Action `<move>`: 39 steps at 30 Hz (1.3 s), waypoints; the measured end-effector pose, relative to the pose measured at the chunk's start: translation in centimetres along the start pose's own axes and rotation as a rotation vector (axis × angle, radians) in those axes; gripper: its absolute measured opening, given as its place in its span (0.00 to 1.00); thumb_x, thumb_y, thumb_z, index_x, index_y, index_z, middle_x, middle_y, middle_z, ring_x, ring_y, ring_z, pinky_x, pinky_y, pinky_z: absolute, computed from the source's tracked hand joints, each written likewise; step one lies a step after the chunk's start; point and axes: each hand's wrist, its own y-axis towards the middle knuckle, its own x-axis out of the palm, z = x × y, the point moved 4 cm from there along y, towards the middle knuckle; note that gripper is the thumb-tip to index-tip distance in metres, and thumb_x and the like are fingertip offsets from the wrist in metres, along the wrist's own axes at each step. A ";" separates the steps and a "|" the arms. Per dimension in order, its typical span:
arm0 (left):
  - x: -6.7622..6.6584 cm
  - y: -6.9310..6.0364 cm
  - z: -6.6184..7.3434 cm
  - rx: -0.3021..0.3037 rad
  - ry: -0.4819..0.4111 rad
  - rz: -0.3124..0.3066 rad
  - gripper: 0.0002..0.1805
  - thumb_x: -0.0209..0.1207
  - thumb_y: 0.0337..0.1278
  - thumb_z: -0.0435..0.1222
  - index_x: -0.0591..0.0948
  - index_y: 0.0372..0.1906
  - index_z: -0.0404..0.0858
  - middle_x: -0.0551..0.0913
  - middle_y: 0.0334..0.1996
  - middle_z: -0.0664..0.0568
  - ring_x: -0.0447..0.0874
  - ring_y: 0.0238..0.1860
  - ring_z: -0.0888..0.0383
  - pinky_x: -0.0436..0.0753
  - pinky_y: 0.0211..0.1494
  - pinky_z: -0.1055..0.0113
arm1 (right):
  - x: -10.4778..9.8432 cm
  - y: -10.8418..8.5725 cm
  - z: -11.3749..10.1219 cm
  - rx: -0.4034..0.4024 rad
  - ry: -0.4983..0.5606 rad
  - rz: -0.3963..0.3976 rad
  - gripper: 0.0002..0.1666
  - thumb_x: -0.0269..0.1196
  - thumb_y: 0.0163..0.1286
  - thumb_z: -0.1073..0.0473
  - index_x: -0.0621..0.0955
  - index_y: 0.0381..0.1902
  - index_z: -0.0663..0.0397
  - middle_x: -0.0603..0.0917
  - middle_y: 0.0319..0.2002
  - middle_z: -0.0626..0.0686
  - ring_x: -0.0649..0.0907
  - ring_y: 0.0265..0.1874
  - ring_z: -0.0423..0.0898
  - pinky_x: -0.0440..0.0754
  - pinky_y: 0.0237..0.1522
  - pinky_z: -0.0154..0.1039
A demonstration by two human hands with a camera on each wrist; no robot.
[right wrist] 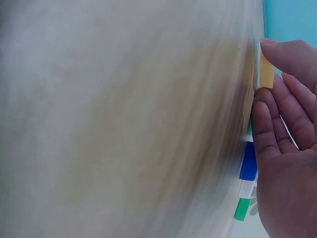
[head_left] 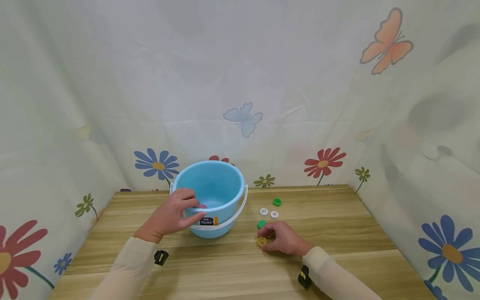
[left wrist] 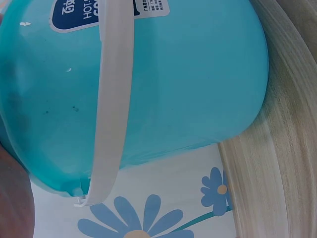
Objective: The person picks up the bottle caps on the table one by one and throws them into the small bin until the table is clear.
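A light blue bucket (head_left: 221,223) with a white handle (head_left: 240,210) stands upright on the wooden table. My left hand (head_left: 176,212) grips its near left rim, fingers over the inside and thumb along the outer wall. Something pink (head_left: 203,206) shows just inside that rim; most of the bucket's floor is hidden. To the bucket's right, my right hand (head_left: 283,238) pinches a yellow bottle cap (head_left: 262,241) at the tabletop. In the right wrist view the yellow cap (right wrist: 267,73) sits between thumb and fingers. Just behind it lies a green cap (head_left: 261,224), partly covered by the fingers.
Two white-topped caps (head_left: 264,211) and another green cap (head_left: 277,202) lie farther back on the table (head_left: 225,271). One cap has a blue side (right wrist: 247,161) in the right wrist view. A flower-printed curtain (head_left: 285,137) closes off the table's back and sides.
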 end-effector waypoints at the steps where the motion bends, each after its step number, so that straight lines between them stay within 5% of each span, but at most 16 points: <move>1: 0.0 0.0 0.0 0.000 0.000 -0.001 0.09 0.74 0.50 0.46 0.84 0.30 0.52 0.74 0.31 0.63 0.71 0.39 0.63 0.80 0.44 0.58 | 0.0 0.0 0.0 -0.003 0.006 0.001 0.20 0.78 0.57 0.59 0.86 0.47 0.53 0.88 0.42 0.46 0.86 0.44 0.42 0.84 0.49 0.36; 22: -0.1 0.1 -0.2 0.009 0.004 0.002 0.09 0.74 0.49 0.46 0.84 0.30 0.53 0.73 0.31 0.63 0.71 0.39 0.63 0.79 0.44 0.58 | -1.9 0.4 -2.1 -0.019 0.040 0.084 0.18 0.76 0.60 0.59 0.85 0.48 0.49 0.87 0.44 0.44 0.85 0.43 0.43 0.85 0.48 0.35; 33: -0.1 0.1 -0.2 0.018 0.008 0.005 0.09 0.73 0.51 0.47 0.83 0.29 0.52 0.73 0.30 0.63 0.71 0.39 0.63 0.78 0.44 0.58 | -2.7 0.1 -2.5 -0.004 0.124 0.160 0.18 0.76 0.60 0.60 0.85 0.49 0.48 0.87 0.46 0.46 0.84 0.43 0.46 0.84 0.53 0.55; 39: -0.1 0.1 -0.2 0.020 0.002 0.004 0.10 0.74 0.49 0.45 0.82 0.29 0.52 0.73 0.30 0.63 0.70 0.38 0.63 0.78 0.44 0.58 | -3.4 0.1 -2.7 -0.026 0.161 0.195 0.20 0.77 0.59 0.57 0.85 0.49 0.50 0.87 0.48 0.47 0.84 0.44 0.47 0.84 0.54 0.55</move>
